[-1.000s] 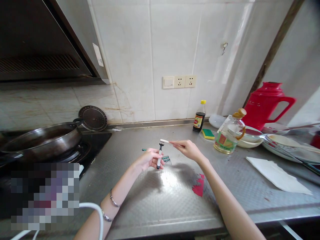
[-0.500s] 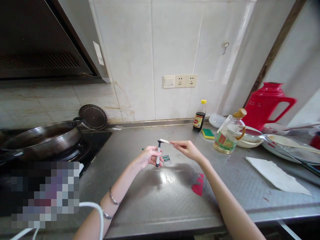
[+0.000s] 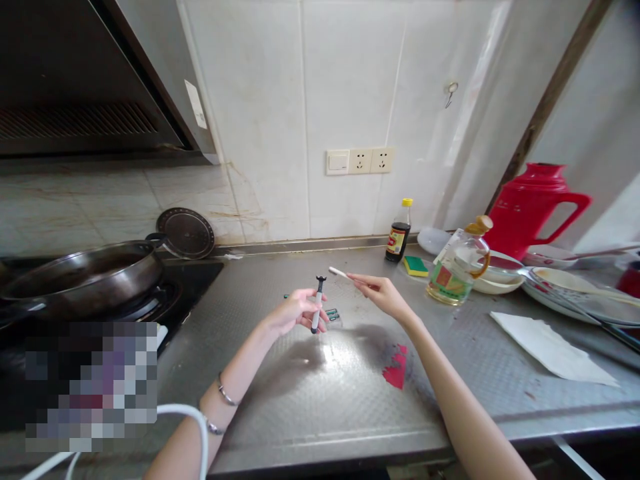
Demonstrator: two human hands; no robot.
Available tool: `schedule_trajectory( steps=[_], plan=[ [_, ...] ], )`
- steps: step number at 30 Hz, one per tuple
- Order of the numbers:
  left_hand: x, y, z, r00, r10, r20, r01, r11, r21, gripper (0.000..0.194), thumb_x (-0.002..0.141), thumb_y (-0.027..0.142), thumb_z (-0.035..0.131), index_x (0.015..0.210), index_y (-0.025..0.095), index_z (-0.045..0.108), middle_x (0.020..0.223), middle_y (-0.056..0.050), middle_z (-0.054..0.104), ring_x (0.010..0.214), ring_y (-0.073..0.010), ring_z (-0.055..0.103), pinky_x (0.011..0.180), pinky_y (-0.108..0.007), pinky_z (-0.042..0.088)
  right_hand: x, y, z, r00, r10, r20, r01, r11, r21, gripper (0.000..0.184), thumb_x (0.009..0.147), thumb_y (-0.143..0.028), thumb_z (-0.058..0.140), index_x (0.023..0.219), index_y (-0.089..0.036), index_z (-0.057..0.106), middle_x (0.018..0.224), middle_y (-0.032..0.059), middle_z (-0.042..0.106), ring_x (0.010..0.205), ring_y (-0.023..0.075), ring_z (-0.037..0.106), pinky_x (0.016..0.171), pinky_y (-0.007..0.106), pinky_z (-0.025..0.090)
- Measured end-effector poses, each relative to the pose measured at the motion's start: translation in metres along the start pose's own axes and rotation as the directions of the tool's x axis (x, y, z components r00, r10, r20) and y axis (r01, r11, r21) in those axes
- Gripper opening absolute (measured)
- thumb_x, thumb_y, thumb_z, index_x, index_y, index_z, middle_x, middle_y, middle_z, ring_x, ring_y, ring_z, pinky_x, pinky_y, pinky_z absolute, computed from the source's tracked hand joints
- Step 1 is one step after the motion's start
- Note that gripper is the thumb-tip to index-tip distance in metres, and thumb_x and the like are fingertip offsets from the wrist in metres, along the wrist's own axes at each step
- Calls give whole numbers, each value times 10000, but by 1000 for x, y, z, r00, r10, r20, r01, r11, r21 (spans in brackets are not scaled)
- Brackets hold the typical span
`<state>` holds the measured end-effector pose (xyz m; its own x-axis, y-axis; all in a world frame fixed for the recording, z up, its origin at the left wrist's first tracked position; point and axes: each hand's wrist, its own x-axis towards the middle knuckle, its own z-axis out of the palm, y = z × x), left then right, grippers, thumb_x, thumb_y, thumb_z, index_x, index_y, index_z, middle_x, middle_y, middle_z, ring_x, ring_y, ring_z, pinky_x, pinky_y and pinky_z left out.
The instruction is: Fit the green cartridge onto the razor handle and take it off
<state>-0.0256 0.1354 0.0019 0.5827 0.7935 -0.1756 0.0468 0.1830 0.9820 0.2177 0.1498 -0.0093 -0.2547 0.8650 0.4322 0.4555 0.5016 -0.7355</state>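
Observation:
My left hand (image 3: 301, 311) is closed round the grey-and-black handle of a razor (image 3: 317, 311), held upright with its black head at the top. In my right hand (image 3: 377, 291) a slim white stick (image 3: 339, 272), perhaps a small brush, is pinched between the fingertips. Its free end points left, just right of the razor's head and apart from it. Behind my left fingers lies a small clear case with dark green pieces (image 3: 333, 315), partly hidden. A small green end (image 3: 287, 296) of something shows left of that hand.
Left is a pan (image 3: 85, 275) on the black stove (image 3: 200, 280). To the right stand a soy sauce bottle (image 3: 397, 241), a sponge (image 3: 415, 267), an oil jug (image 3: 450, 283), a red thermos (image 3: 525, 213), dishes and a paper (image 3: 553, 347). A red scrap (image 3: 396, 373) lies in front.
The white stick has moved right, away from the razor's head, along with my right hand. The razor's head has turned to face me more broadly.

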Motion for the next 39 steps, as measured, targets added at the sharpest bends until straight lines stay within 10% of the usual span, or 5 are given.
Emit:
schedule_trajectory(
  steps=[15,39],
  plan=[
    [-1,0,5,993,100,55,-93,989,-117,432,796,226,541,1191,121,402,905,-162,668,650,-219,666,633,-352,487,-28,-46,38,989,18,-147,-22,1000,-22,422,870,-358,397,1207,-181,578,625,4,576,488,88,395,471,191,304],
    [8,-13,5,986,136,-98,-142,988,-64,395,800,264,559,1152,121,451,811,-124,675,595,-186,656,590,-321,515,-31,-52,25,979,-7,-202,-49,961,-271,375,854,-322,416,1161,-241,613,754,37,690,574,130,557,487,192,354]
  ],
)
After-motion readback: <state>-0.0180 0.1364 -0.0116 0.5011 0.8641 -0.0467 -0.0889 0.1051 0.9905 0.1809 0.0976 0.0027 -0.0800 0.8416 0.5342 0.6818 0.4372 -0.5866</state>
